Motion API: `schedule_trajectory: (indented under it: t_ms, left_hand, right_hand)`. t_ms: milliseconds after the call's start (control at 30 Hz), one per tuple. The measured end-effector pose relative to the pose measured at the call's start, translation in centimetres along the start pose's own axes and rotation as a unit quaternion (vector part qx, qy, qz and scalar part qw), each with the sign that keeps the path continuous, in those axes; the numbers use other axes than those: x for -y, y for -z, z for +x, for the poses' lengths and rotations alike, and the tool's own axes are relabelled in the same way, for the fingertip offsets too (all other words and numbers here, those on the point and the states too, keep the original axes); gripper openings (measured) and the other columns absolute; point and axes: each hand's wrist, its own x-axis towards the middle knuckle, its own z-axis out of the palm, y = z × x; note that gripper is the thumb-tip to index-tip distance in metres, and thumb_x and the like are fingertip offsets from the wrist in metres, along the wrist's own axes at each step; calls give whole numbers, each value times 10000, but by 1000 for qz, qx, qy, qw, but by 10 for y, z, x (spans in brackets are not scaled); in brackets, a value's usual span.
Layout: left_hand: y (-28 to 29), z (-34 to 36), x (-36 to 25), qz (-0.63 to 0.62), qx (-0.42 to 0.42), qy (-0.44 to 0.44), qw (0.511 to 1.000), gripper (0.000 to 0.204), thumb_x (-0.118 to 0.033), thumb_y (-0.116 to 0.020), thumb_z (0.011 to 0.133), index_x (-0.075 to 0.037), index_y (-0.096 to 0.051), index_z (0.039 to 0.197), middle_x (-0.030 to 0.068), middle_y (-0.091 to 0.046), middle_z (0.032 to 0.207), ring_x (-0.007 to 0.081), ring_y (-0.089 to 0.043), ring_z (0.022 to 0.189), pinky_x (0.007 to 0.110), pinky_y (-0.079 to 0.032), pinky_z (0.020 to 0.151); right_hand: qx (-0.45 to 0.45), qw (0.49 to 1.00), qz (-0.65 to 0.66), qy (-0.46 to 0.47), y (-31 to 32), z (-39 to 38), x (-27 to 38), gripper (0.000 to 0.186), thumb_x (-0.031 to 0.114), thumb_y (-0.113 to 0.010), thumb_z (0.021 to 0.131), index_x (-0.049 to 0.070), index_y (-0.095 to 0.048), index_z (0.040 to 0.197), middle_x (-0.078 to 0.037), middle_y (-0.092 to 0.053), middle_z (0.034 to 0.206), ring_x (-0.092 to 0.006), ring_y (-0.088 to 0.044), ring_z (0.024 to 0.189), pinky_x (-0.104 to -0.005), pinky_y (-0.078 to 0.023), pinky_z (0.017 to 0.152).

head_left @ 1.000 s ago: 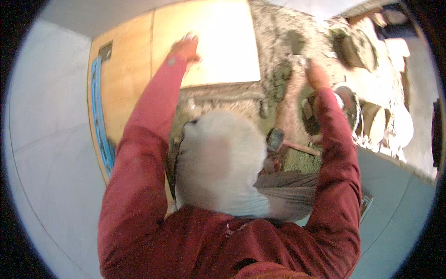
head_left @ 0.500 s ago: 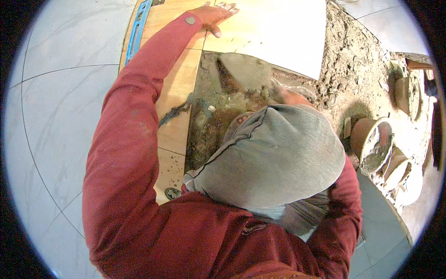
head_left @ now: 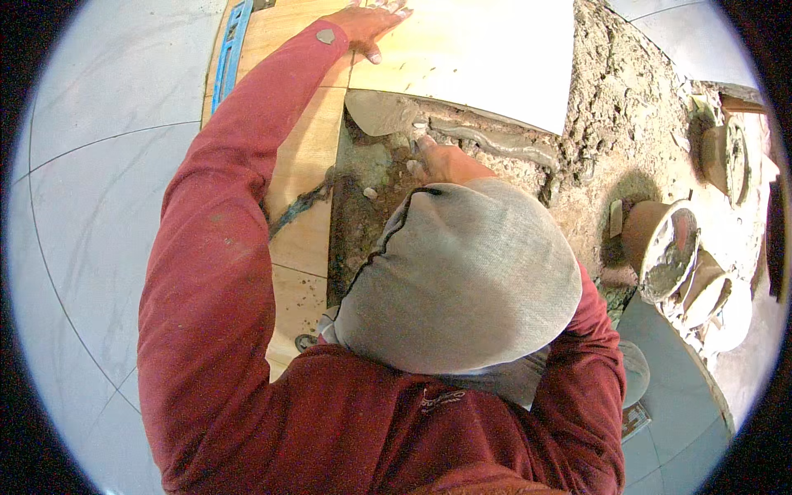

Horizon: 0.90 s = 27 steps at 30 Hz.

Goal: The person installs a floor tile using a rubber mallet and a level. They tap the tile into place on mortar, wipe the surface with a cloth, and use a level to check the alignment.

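My left hand point(head_left: 373, 25) lies with spread fingers on the pale wood-look tile point(head_left: 462, 62) at the top. Beyond the bent grey cloth-covered knee point(head_left: 462, 280), my right hand point(head_left: 445, 161) is closed round the handle of a trowel, partly hidden. The trowel's grey blade point(head_left: 379, 113) lies flat over the bed of mortar point(head_left: 359, 177), close below the tile's near edge. A smoothed ridge of wet mortar point(head_left: 503, 142) runs along that edge, to the right of my right hand.
A blue spirit level point(head_left: 232, 56) rests on tiles at the upper left. Grey marbled tiles point(head_left: 107, 223) cover the left floor. Rough dry mortar point(head_left: 615, 107) spreads on the right, with a mortar-smeared bucket point(head_left: 660, 247) tipped on its side and another bucket point(head_left: 724, 161) farther off.
My right hand and the trowel have moved left along the tile's edge, and the mortar ridge behind them now shows more plainly. My left hand stays on the tile.
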Motion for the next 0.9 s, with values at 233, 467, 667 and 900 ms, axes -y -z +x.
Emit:
schedule_trajectory:
  t_ms: [233,467,667,900]
  left_hand:
    - [-3,8,5,25,12,-12,1000,1342,-528,-860,597,-237,-103,1666,73,-123,1739,341,-208,1577,718,-216,1199]
    - [11,4,-7,-6,9,-11,1000,1348,-509,-879,572,-241,-133,1662,42,-99,1745,339,-194,1581,729,-215,1191]
    - [23,-10,-19,3,24,51,998,1268,-227,-934,656,-299,-159,1656,5,-162,1733,254,-201,1585,672,-161,1244]
    - [6,-35,-60,138,-38,121,982,612,-227,-675,941,-148,-481,1516,93,-504,1556,299,-427,1464,568,-264,1226]
  right_hand:
    - [-21,996,-41,79,11,-18,-36,340,245,-643,961,-58,-614,1110,-317,-678,966,-484,-678,960,-513,-531,823]
    - [44,959,-278,-11,118,-163,-132,404,155,-600,927,6,-618,1302,-218,-618,1341,-353,-660,1148,-425,-549,934]
    - [-48,872,-487,-26,155,-277,-137,411,226,-673,888,48,-607,1253,-195,-613,1059,-334,-662,956,-415,-541,803]
    - [-307,907,60,-282,115,-311,-55,535,333,-666,961,-65,-523,1288,-233,-621,935,-315,-624,846,-444,-502,785]
